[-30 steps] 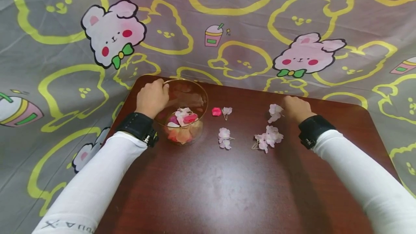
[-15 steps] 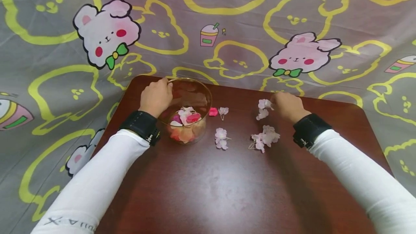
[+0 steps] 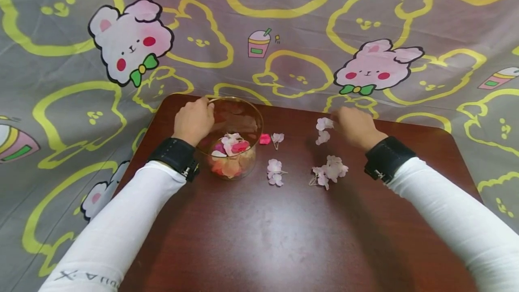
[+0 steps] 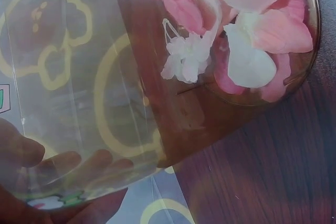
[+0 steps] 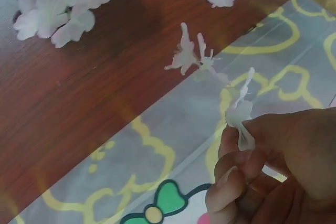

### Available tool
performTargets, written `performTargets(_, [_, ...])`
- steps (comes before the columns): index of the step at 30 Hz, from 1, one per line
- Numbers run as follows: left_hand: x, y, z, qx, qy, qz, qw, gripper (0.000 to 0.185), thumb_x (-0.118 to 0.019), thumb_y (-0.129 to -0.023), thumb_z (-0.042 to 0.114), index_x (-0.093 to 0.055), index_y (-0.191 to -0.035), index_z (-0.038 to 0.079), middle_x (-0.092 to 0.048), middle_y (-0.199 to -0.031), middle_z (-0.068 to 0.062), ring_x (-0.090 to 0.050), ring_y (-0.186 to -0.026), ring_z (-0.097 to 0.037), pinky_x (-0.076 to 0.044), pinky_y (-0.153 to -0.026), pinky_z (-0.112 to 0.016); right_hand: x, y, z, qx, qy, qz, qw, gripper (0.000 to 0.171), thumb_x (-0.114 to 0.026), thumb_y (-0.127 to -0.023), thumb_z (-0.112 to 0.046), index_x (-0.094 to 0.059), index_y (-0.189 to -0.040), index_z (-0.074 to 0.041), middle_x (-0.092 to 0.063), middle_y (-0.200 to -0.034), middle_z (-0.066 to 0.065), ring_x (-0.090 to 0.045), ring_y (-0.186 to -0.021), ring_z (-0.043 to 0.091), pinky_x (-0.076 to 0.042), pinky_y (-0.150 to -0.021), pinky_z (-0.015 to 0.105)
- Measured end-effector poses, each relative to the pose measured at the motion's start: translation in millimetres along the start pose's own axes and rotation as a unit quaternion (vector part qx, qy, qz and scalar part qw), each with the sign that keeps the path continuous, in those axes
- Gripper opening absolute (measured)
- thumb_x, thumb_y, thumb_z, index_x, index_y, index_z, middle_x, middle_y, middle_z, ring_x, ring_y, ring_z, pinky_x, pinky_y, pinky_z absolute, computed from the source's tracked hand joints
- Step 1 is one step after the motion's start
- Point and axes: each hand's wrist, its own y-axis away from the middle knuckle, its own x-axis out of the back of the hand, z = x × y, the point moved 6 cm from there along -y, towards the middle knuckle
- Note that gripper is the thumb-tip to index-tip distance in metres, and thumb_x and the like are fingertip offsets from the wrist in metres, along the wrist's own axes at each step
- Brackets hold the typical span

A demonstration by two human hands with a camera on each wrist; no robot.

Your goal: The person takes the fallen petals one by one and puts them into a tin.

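My left hand (image 3: pixel 193 120) grips the gold-edged rim of a clear, amber-tinted glass bowl (image 3: pixel 243 121), which stands tilted on the table. In the left wrist view, its fingers (image 4: pixel 100 166) show through the glass wall. Orange, pink and white petals (image 4: pixel 262 30) lie at the bottom, along with a small white blossom (image 4: pixel 187 59). My right hand (image 3: pixel 357 126) pinches the stem of a pale pink artificial flower sprig (image 5: pixel 240 107) between thumb and forefinger. Its blossoms (image 3: pixel 323 125) hang over the far part of the table.
On the brown table (image 3: pixel 259 238) lie a large pale blossom cluster (image 3: pixel 333 170), a smaller one (image 3: pixel 275 172), a single blossom (image 3: pixel 277 138) and a bright pink petal (image 3: pixel 265 139). A patterned cloth (image 3: pixel 296 21) rises right behind the table.
My right hand has moved left and a little up with the flower sprig, away from the large cluster. The left hand keeps its grip on the bowl; the head view has shifted slightly.
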Motion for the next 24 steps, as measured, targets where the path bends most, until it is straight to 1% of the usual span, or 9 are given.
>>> performTargets(3, [-0.2,0.3,0.1,0.002,0.0,-0.003,1.0,0.038,-0.042,-0.108,0.024,-0.057,-0.128,-0.004,-0.067,-0.118,-0.032,-0.066,-0.105,-0.052,-0.053,-0.085,-0.063,0.6,0.6,-7.6,0.006,-0.007,-0.007,1.0,0.027,-0.057,-0.096,-0.008,-0.071,-0.118,-0.003,-0.074,-0.1,0.016,-0.067,-0.087,0.032,-0.056,-0.073,0.049])
performTargets(5, [-0.3,0.2,0.0,0.003,0.0,-0.004,1.0,0.038,-0.042,-0.108,0.024,-0.057,-0.128,-0.004,-0.067,-0.118,-0.032,-0.066,-0.105,-0.052,-0.053,-0.085,-0.063,-0.5,0.3,-12.0,0.009,-0.01,-0.013,1.0,0.031,-0.056,-0.096,-0.008,-0.07,-0.124,-0.003,-0.074,-0.111,0.019,-0.069,-0.093,0.035,-0.057,-0.08,0.053])
performTargets(7, [-0.3,-0.1,0.1,0.003,0.001,-0.002,1.0,0.038,-0.042,-0.108,0.024,-0.057,-0.128,-0.004,-0.068,-0.118,-0.032,-0.067,-0.105,-0.051,-0.053,-0.085,-0.063,-0.8,0.5,-16.6,0.012,-0.014,-0.015,1.0,0.033,-0.057,-0.096,-0.009,-0.068,-0.126,-0.003,-0.073,-0.119,0.02,-0.07,-0.098,0.036,-0.056,-0.083,0.054])
performTargets(9, [-0.5,-0.1,-0.1,0.004,0.002,-0.002,1.0,0.037,-0.042,-0.108,0.024,-0.057,-0.127,-0.004,-0.068,-0.117,-0.031,-0.067,-0.104,-0.051,-0.053,-0.085,-0.063,-1.2,0.5,-20.8,0.017,-0.014,-0.014,1.0,0.035,-0.055,-0.096,-0.008,-0.068,-0.127,-0.004,-0.073,-0.118,0.018,-0.069,-0.095,0.034,-0.057,-0.076,0.05])
performTargets(12, [-0.8,-0.2,-0.3,0.004,0.004,-0.002,1.0,0.038,-0.042,-0.108,0.025,-0.058,-0.127,-0.004,-0.068,-0.116,-0.031,-0.067,-0.104,-0.051,-0.053,-0.084,-0.062,-0.5,0.8,-27.7,0.026,-0.015,-0.012,0.999,0.036,-0.054,-0.095,-0.007,-0.068,-0.128,-0.004,-0.075,-0.113,0.017,-0.067,-0.083,0.03,-0.053,-0.063,0.041])
performTargets(15, [-1.0,-0.1,-0.3,0.004,0.004,-0.003,1.0,0.038,-0.042,-0.108,0.024,-0.058,-0.127,-0.004,-0.068,-0.116,-0.031,-0.067,-0.104,-0.051,-0.053,-0.084,-0.062,0.3,0.1,-34.1,0.039,-0.011,-0.007,0.999,0.037,-0.052,-0.095,-0.005,-0.069,-0.128,-0.005,-0.076,-0.111,0.016,-0.065,-0.076,0.027,-0.048,-0.056,0.036])
performTargets(17, [-0.7,-0.2,-0.2,0.004,0.003,-0.001,1.0,0.037,-0.042,-0.108,0.024,-0.058,-0.127,-0.004,-0.068,-0.116,-0.031,-0.067,-0.103,-0.051,-0.053,-0.083,-0.062,1.1,-0.3,-38.5,0.046,-0.011,-0.004,0.999,0.038,-0.05,-0.095,-0.005,-0.069,-0.128,-0.006,-0.076,-0.111,0.014,-0.065,-0.076,0.026,-0.049,-0.057,0.036])
performTargets(20, [-0.2,-0.5,-0.2,0.003,0.003,0.001,1.0,0.037,-0.042,-0.108,0.024,-0.058,-0.126,-0.004,-0.068,-0.115,-0.031,-0.067,-0.103,-0.051,-0.053,-0.083,-0.062,2.0,-0.5,-44.1,0.053,-0.01,-0.003,0.999,0.04,-0.048,-0.094,-0.004,-0.07,-0.127,-0.008,-0.075,-0.117,0.013,-0.068,-0.084,0.026,-0.052,-0.059,0.038])
performTargets(24, [-0.2,-0.4,-0.5,0.002,0.004,0.001,1.0,0.037,-0.042,-0.108,0.024,-0.058,-0.126,-0.003,-0.069,-0.115,-0.031,-0.068,-0.102,-0.051,-0.054,-0.083,-0.062,2.4,-0.1,-51.3,0.052,-0.014,-0.006,0.999,0.04,-0.048,-0.095,-0.005,-0.07,-0.128,-0.009,-0.074,-0.121,0.011,-0.067,-0.091,0.027,-0.048,-0.055,0.035])
